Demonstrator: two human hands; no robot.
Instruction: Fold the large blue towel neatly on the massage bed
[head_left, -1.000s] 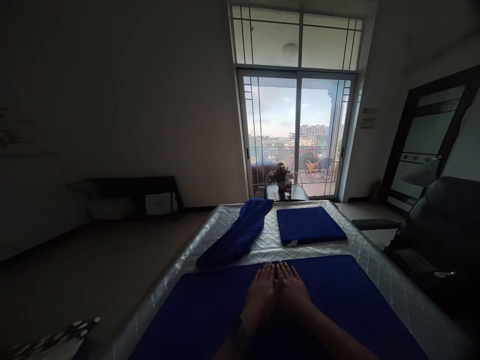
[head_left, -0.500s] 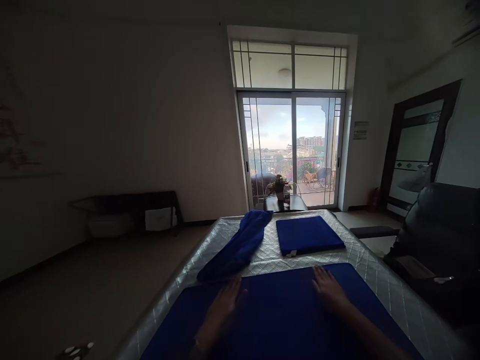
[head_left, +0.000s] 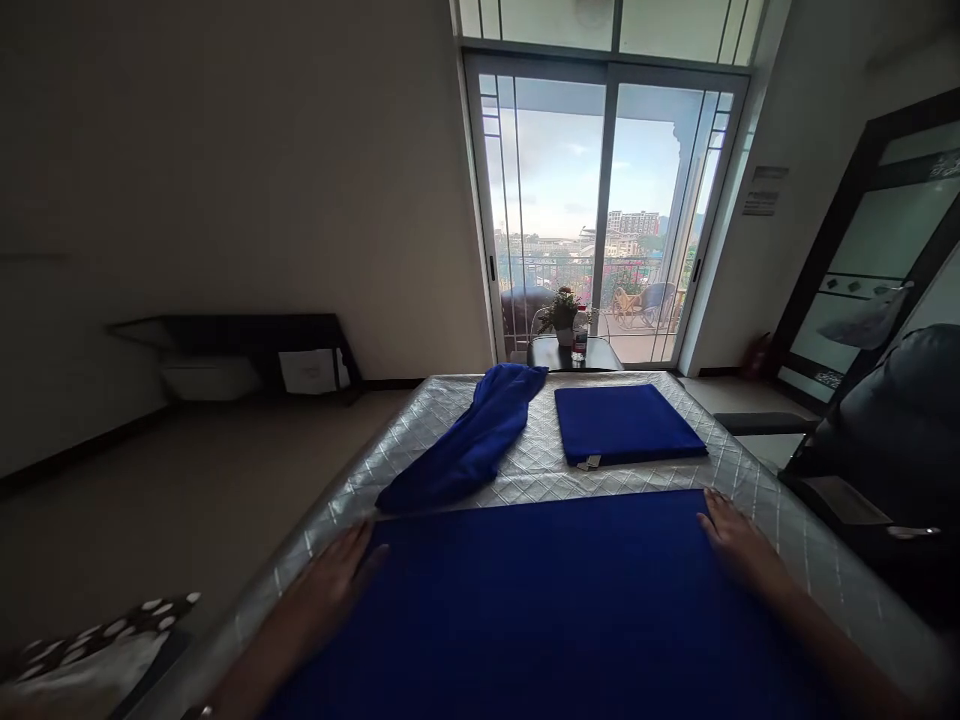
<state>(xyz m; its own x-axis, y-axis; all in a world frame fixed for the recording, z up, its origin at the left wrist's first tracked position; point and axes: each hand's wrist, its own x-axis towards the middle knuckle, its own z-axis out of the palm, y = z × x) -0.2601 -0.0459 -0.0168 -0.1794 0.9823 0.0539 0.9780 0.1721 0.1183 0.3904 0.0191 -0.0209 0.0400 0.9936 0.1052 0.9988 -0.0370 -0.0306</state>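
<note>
Your left hand (head_left: 334, 580) and right hand (head_left: 739, 545) lie flat, fingers open, gripping nothing, on the far corners of the spread blue cloth (head_left: 555, 600) covering the near mattress (head_left: 795, 540). Beyond it lie a bunched cloth (head_left: 465, 445) and a folded cloth (head_left: 626, 425), then the glass door (head_left: 607, 200).

Two bare forearms enter from the lower edge of the view, each ending in a bare hand: the left hand (head_left: 335, 578) and the right hand (head_left: 736, 541). No sleeve covers either forearm as far as the frame shows. No ring or glove is visible on either hand. Dim light hides the finer detail.
</note>
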